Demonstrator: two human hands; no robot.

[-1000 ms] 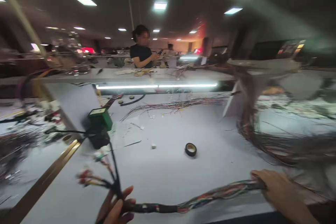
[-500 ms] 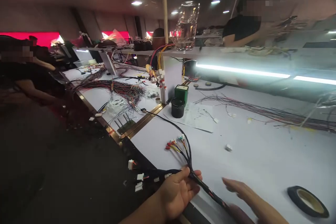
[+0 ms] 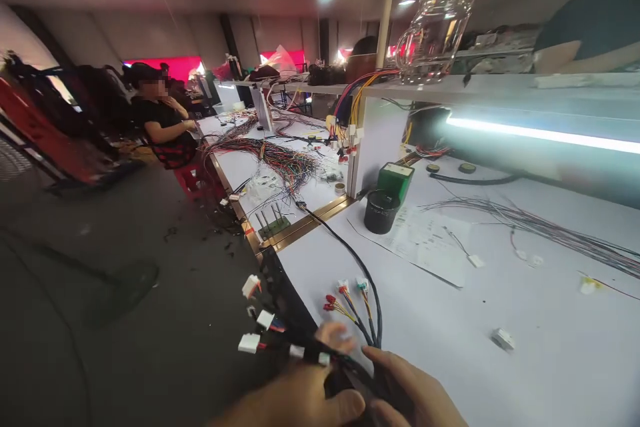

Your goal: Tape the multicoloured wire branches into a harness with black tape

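Note:
At the bottom edge both of my hands meet on a black-taped wire harness point(image 3: 361, 320) at the front of the white bench point(image 3: 450, 333). My left hand point(image 3: 305, 393) is closed round the taped trunk, its fingers blurred. My right hand point(image 3: 415, 390) is closed on the same trunk just right of it. Branches fan out above the hands, ending in red terminals point(image 3: 330, 302) and small white connectors point(image 3: 250, 343) that hang past the bench edge.
A black cup point(image 3: 380, 211) and a green box point(image 3: 395, 180) stand by a white divider. A printed sheet point(image 3: 425, 240), loose wires point(image 3: 550, 230) and a small white connector point(image 3: 503, 339) lie on the bench. A glass jug point(image 3: 440, 13) sits on the shelf. A seated person point(image 3: 160, 120) works at the left.
The view has swung left and nearer the bench edge. My right hand has gone from lying open beside the harness to gripping it next to my left hand.

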